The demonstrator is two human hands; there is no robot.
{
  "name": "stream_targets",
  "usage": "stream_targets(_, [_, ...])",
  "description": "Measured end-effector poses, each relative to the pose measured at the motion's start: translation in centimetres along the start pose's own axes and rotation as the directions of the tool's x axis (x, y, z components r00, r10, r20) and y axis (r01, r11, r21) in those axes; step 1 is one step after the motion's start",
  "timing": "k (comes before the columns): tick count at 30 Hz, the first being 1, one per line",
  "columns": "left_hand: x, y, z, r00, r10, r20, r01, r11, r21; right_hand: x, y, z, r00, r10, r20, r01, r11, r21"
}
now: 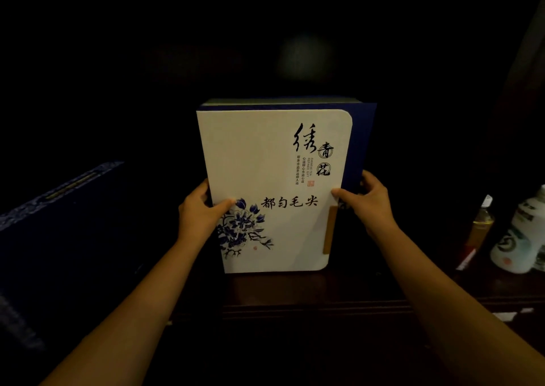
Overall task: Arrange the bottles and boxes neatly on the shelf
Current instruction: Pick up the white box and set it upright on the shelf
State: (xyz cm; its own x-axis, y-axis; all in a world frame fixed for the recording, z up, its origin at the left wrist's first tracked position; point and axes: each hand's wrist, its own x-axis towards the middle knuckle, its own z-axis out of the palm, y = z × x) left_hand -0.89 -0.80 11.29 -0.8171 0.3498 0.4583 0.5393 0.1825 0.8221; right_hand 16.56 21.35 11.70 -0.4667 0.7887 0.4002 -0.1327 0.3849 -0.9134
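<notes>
Both hands on the tall white-fronted gift box with blue flower print and blue spine [274,179], standing upright on the dark wooden shelf [295,291] near its front edge. Left hand [200,211] clamps the left side, thumb across the face; right hand [365,200] grips the right side likewise. Toward the right end stand a slim clear bottle of yellow liquid [479,226] and a white ceramic bottle [519,235]. A dark blue patterned box [59,223] sits at left.
</notes>
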Motion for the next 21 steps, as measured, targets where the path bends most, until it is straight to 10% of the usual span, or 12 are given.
stream_targets(13, [-1.1,0.8,-0.1,1.0,-0.005,-0.026,0.006,0.999,0.042,0.4,0.5,-0.4,1.0,-0.012,0.005,0.012,0.994,-0.111])
stream_targets(21, [-1.3,-0.1,-6.9,0.974,-0.032,0.224,0.023,0.999,0.04,-3.1,-1.4,0.5,0.962,-0.016,-0.271,-0.032,0.985,-0.172])
